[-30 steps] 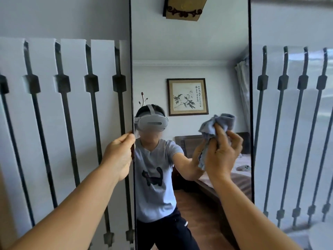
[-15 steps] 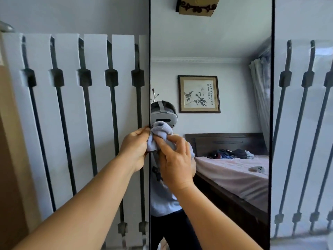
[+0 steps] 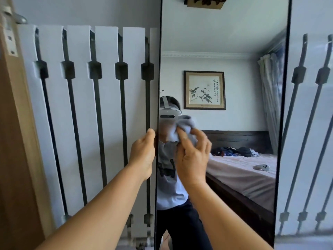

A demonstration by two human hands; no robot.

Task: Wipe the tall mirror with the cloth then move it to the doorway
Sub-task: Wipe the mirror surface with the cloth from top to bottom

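The tall black-framed mirror (image 3: 234, 42) stands against a white slatted radiator (image 3: 81, 114), a brown wooden door (image 3: 16, 159) just left; left hand (image 3: 143, 154) grips its left edge, right hand (image 3: 193, 159) presses a bunched pale-blue cloth (image 3: 185, 126) on the glass

Both arms reach forward, bare to the elbow. Left hand (image 3: 143, 154) clamps the mirror (image 3: 225, 42) edge, thumb up. Right hand (image 3: 193, 157) bunches the cloth (image 3: 183, 129), fingers curled, against the glass.
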